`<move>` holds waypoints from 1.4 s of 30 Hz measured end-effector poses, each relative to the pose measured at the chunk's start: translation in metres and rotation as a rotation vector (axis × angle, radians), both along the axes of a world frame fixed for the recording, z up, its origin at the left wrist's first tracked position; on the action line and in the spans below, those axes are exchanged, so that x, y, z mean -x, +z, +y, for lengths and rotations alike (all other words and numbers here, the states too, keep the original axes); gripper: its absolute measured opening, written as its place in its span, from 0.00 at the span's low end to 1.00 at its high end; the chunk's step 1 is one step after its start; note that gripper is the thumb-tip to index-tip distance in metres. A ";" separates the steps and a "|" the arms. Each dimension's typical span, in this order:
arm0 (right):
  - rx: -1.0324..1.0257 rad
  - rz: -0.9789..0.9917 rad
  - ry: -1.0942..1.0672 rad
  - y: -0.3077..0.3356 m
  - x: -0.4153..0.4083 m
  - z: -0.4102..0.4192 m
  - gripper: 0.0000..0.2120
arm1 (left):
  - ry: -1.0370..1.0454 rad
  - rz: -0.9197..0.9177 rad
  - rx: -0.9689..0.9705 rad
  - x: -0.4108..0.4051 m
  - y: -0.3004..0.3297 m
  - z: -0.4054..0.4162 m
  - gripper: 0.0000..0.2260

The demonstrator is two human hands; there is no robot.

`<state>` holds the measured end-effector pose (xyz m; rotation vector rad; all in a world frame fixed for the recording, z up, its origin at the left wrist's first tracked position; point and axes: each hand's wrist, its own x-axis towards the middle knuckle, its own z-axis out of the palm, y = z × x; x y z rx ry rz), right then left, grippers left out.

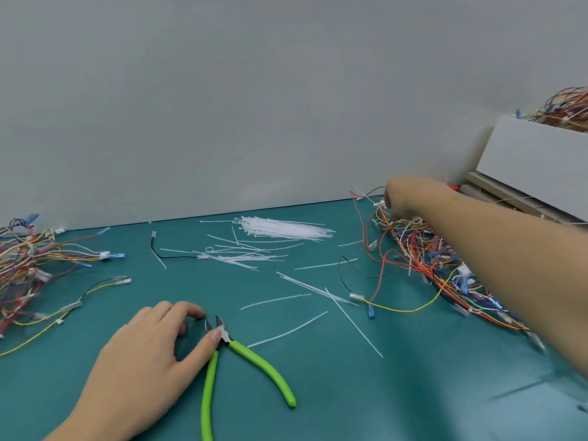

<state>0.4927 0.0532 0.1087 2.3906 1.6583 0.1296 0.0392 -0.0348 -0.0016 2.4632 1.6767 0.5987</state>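
Green-handled side cutters (pixel 251 358) lie on the teal table (pixel 366 393) with jaws and handles spread apart. My left hand (pixel 156 342) rests on the table beside them, its thumb tip touching the cutters' pivot and its fingers lying relaxed. My right hand (pixel 410 198) reaches to the far right, down into a tangled pile of coloured wires (pixel 423 259); it is blurred and its fingertips are hidden among the wires. A bundle of white cable ties (pixel 286 230) lies at the back middle, with loose ties (pixel 315 291) scattered in front.
A second heap of coloured wires (pixel 28 265) covers the left edge. A short black wire (pixel 171 254) lies near the back. A white box (pixel 541 160) holding more wires stands at the back right. A grey wall (pixel 254 106) closes the far side.
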 end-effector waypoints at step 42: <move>-0.366 -0.022 0.075 0.044 0.003 -0.003 0.02 | -0.097 -0.045 0.029 0.043 -0.061 0.067 0.16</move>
